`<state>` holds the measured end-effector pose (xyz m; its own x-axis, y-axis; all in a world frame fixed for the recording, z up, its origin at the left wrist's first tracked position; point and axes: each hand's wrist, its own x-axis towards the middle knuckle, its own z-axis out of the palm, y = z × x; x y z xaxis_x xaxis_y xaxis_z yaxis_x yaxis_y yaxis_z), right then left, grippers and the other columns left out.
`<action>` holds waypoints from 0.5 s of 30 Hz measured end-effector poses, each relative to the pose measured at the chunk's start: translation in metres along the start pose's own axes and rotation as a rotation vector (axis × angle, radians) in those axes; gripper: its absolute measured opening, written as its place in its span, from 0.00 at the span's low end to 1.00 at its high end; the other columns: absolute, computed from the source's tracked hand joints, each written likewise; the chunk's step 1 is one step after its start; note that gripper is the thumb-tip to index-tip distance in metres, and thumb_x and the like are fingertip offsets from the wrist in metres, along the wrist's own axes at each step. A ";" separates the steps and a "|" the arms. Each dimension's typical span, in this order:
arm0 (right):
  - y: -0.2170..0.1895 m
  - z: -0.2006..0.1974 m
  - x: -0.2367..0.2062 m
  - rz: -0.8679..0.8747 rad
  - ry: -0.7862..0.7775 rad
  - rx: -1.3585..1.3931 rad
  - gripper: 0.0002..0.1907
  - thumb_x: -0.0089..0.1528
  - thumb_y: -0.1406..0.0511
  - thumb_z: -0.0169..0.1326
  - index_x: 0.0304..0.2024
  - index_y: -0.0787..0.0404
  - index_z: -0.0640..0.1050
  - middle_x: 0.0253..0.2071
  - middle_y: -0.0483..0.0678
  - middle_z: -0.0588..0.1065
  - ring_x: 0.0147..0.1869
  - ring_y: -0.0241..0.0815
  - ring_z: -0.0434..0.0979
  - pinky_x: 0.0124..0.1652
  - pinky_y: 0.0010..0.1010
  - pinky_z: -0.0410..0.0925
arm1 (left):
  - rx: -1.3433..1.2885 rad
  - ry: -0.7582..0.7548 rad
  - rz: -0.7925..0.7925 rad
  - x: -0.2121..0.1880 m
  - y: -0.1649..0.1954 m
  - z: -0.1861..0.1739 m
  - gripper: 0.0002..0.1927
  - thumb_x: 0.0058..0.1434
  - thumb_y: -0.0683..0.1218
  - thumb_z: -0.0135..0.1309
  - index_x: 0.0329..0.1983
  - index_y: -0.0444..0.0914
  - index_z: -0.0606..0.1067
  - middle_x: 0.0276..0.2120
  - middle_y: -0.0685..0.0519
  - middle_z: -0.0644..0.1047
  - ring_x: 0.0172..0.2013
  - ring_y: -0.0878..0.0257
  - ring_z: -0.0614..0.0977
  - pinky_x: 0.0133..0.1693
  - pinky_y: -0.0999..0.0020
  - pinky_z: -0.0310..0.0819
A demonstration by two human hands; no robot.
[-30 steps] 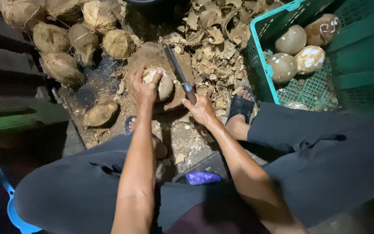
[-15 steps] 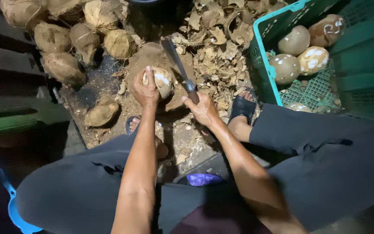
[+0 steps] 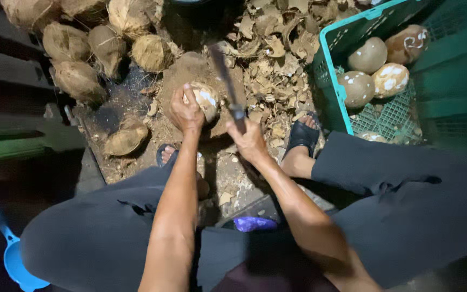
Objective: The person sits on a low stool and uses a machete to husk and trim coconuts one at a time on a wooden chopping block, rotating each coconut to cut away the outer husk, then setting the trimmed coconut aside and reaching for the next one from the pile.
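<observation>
My left hand (image 3: 186, 111) grips a partly peeled coconut (image 3: 206, 99), brown with white patches, pressed on a wooden chopping block (image 3: 190, 70). My right hand (image 3: 249, 139) is closed on the handle of a long dark knife (image 3: 224, 70); its blade angles up and left, just right of the coconut and raised above the block. My knees in dark trousers frame the spot, and my feet are in sandals.
Several husked brown coconuts (image 3: 77, 59) lie at the upper left. A heap of shell scraps (image 3: 277, 48) covers the ground behind the block. A green plastic crate (image 3: 333, 81) at right holds peeled coconuts (image 3: 374, 70). A blue scoop (image 3: 20, 265) lies lower left.
The knife blade has swung a little from slanting over the coconut to standing more upright beside it. My left hand keeps its hold on the coconut, turned slightly.
</observation>
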<state>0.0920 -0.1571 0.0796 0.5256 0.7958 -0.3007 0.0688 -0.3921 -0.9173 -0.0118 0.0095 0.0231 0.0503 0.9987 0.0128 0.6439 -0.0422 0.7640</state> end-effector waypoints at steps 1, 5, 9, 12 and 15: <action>0.002 0.002 0.000 -0.034 -0.023 -0.041 0.21 0.66 0.53 0.56 0.23 0.57 0.69 0.18 0.38 0.63 0.21 0.33 0.62 0.22 0.32 0.59 | -0.005 0.007 0.007 -0.002 0.002 0.000 0.22 0.68 0.58 0.47 0.44 0.37 0.82 0.40 0.38 0.81 0.42 0.39 0.81 0.44 0.47 0.71; 0.010 0.003 -0.001 -0.106 0.001 -0.077 0.24 0.66 0.55 0.58 0.20 0.59 0.68 0.18 0.38 0.62 0.21 0.32 0.62 0.23 0.33 0.59 | -0.026 0.035 0.043 -0.003 0.004 0.002 0.22 0.68 0.59 0.46 0.43 0.39 0.82 0.41 0.39 0.81 0.43 0.39 0.81 0.45 0.47 0.71; 0.009 0.006 0.001 -0.113 0.092 0.093 0.22 0.67 0.56 0.57 0.22 0.58 0.70 0.19 0.37 0.64 0.22 0.32 0.62 0.24 0.33 0.60 | 0.007 0.015 -0.012 0.000 -0.004 0.005 0.22 0.70 0.59 0.46 0.44 0.39 0.81 0.43 0.40 0.81 0.45 0.39 0.80 0.46 0.47 0.70; 0.005 0.012 0.001 -0.040 -0.027 0.090 0.17 0.65 0.56 0.54 0.25 0.58 0.73 0.18 0.37 0.65 0.19 0.33 0.62 0.20 0.31 0.58 | -0.012 -0.010 -0.023 0.000 -0.010 0.008 0.22 0.69 0.59 0.44 0.46 0.41 0.81 0.40 0.43 0.80 0.42 0.44 0.82 0.44 0.50 0.72; 0.007 0.014 -0.001 0.014 -0.114 -0.159 0.18 0.66 0.56 0.56 0.25 0.59 0.74 0.17 0.38 0.64 0.20 0.33 0.63 0.23 0.32 0.60 | 0.007 0.040 -0.008 -0.002 -0.011 0.011 0.22 0.68 0.60 0.46 0.45 0.40 0.82 0.42 0.41 0.80 0.43 0.42 0.81 0.45 0.47 0.71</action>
<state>0.0801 -0.1540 0.0697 0.4288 0.8331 -0.3495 0.1994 -0.4645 -0.8628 -0.0109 0.0073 0.0077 0.0146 0.9994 0.0328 0.6497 -0.0344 0.7594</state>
